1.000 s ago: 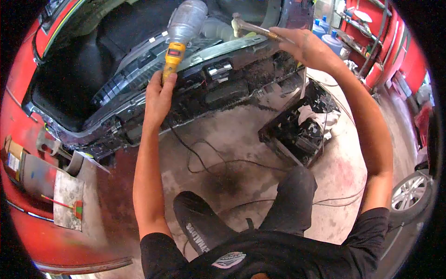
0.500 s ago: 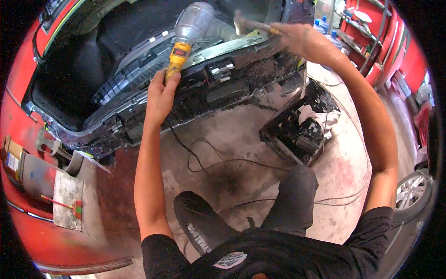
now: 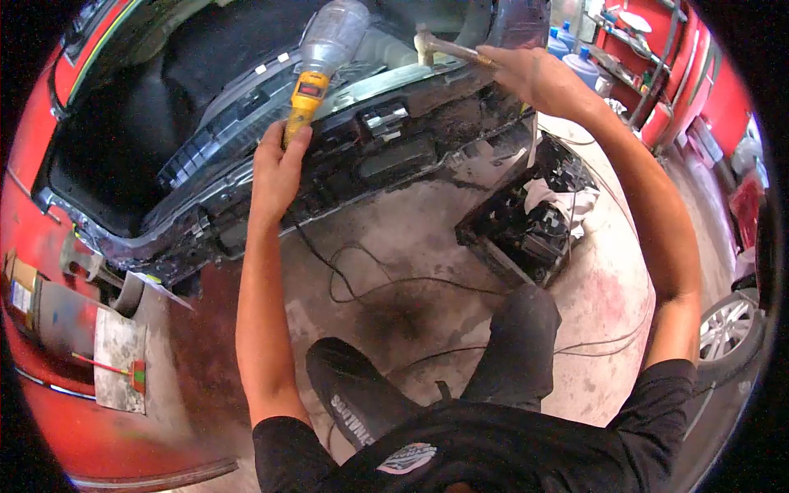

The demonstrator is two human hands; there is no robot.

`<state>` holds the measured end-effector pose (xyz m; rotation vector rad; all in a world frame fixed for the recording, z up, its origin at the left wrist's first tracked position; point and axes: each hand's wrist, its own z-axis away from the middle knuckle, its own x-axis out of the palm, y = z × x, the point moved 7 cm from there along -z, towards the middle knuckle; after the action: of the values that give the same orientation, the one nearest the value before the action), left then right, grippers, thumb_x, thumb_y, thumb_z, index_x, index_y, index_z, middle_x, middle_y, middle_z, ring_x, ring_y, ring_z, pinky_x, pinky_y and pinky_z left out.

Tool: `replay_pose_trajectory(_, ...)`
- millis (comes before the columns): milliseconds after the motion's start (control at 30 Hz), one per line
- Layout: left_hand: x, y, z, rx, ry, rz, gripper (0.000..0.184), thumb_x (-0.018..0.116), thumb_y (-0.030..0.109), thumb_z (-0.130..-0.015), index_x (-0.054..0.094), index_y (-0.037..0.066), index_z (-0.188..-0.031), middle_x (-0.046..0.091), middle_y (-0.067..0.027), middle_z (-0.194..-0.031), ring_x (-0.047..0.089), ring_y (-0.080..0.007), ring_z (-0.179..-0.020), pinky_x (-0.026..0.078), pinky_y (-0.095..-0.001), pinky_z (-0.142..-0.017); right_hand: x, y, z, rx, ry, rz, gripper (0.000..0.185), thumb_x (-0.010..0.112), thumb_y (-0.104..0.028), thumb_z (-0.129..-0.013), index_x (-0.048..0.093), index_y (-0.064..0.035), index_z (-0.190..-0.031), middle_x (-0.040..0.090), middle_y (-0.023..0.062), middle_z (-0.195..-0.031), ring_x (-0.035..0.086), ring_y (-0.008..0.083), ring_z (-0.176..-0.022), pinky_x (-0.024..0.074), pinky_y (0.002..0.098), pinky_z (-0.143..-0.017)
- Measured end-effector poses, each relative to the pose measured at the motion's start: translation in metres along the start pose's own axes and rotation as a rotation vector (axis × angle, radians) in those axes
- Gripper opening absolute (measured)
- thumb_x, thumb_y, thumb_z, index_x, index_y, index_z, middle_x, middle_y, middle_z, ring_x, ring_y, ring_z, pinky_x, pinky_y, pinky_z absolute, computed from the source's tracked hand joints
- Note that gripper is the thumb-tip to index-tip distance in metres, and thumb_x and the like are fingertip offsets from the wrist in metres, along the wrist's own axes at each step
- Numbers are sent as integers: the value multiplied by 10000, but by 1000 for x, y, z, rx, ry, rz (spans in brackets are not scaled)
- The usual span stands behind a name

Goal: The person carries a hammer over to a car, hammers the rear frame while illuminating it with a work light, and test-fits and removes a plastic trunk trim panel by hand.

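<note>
The chief risk along the car's rear panel [image 3: 403,160] is a glancing blow: the right hand [image 3: 538,78] has its grip closed round the hammer [image 3: 450,49], whose head is at the panel's pale upper strip [image 3: 386,87], right of its middle, and a loose wrist could roll the head and gouge the metal beside the strip. Whether the head touches there I cannot tell. The left hand [image 3: 279,164] grasps the work lamp [image 3: 316,66] by its yellow handle, with the bulb guard leaning over that same strip further left, so a swing straying leftward might crack it. A slack hold could also let the lamp drop into the cargo area [image 3: 123,156] behind the panel. A dark cord [image 3: 312,244], seemingly the lamp's, hangs down before the panel and loops over the floor [image 3: 308,320], where a foot could catch it. In front of the panel's right end, a black tray [image 3: 503,264] holding a white cloth [image 3: 559,200] blocks a step nearer on that side. Blue jugs [image 3: 582,69] and a shelf [image 3: 633,74] stand beyond that end; a brush [image 3: 137,376] lies on a pale board [image 3: 119,398] before the left end.
</note>
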<state>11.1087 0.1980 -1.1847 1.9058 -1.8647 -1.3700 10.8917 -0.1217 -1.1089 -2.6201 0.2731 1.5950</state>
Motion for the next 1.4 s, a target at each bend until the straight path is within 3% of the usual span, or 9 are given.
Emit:
replay_pose_trajectory(133, 0, -1, 0, -27, -24, -3, 436, 639, 381, -992, 642, -39, -1108, 644, -138, -852, 577, -203, -805, 475, -369, -753, -10, 3, -9, -125, 150, 15, 475, 549, -200, -1007, 537, -88, -1468, 667, 297, -881, 674, 457, -798, 515, 512, -771)
replay_pose_trajectory(333, 0, -2, 0, -25, -22, 21, 430, 640, 380, -990, 642, -37, -1092, 641, -136, -848, 575, -203, -804, 473, -373, -751, -9, -9, -10, -33, -90, 136, 473, 562, -210, -1001, 546, -133, -1468, 685, 287, -961, 684, 447, -851, 529, 507, -781)
replay_pose_trajectory(433, 0, -5, -1, 1, 0, -7, 428, 640, 377, -990, 639, -39, -1089, 643, -134, -854, 575, -207, -806, 474, -374, -754, -27, -5, -20, -49, 45, 82, 465, 571, -202, -1004, 554, -159, -1467, 692, 259, -1040, 690, 430, -871, 540, 493, -783)
replay_pose_trajectory(567, 0, -2, 0, 10, -2, 17, 427, 644, 374, -990, 634, -42, -1088, 644, -131, -860, 572, -203, -809, 474, -372, -757, -91, -23, -16, 191, 264, -248, 586, 595, -198, -1025, 402, -78, -1565, 673, 195, -905, 633, 249, -695, 541, 400, -656)
replay_pose_trajectory(600, 1, 2, 0, 19, 10, 32, 428, 644, 374, -990, 633, -42, -1088, 644, -130, -861, 571, -202, -809, 474, -371, -758, -94, -22, -14, 209, 422, -204, 458, 544, -218, -1059, 514, -69, -1491, 641, 168, -725, 616, 251, -634, 534, 396, -623)
replay_pose_trajectory(733, -1, 3, 0, 4, 2, 24, 429, 647, 372, -992, 632, -44, -1093, 646, -130, -865, 569, -193, -814, 475, -364, -763, 16, 13, -16, -105, -148, 294, 488, 552, -187, -1021, 501, -165, -1505, 677, 272, -1022, 681, 443, -862, 533, 504, -781)
replay_pose_trajectory(967, 0, 2, 1, -8, -9, 16, 435, 645, 374, -995, 632, -47, -1103, 649, -130, -877, 575, -196, -828, 476, -362, -772, -16, 5, -5, 62, 29, 126, 461, 559, -217, -1012, 546, -237, -1472, 723, 216, -1073, 702, 430, -961, 562, 551, -816)
replay_pose_trajectory(1300, 1, -4, 0, -4, -16, 26, 432, 645, 374, -995, 629, -42, -1110, 625, -109, -850, 552, -181, -803, 465, -359, -742, -33, 35, -24, -269, 504, 162, 467, 544, -211, -1022, 528, -167, -1486, 700, 240, -1127, 680, 452, -996, 531, 516, -872)
replay_pose_trajectory(1400, 1, -7, 1, -14, -20, 33, 422, 645, 371, -996, 629, -38, -1098, 607, -99, -831, 537, -178, -787, 457, -360, -727, 20, 33, -15, -144, 61, 125, 460, 542, -218, -1027, 530, -167, -1484, 694, 245, -1149, 675, 451, -1024, 524, 518, -889)
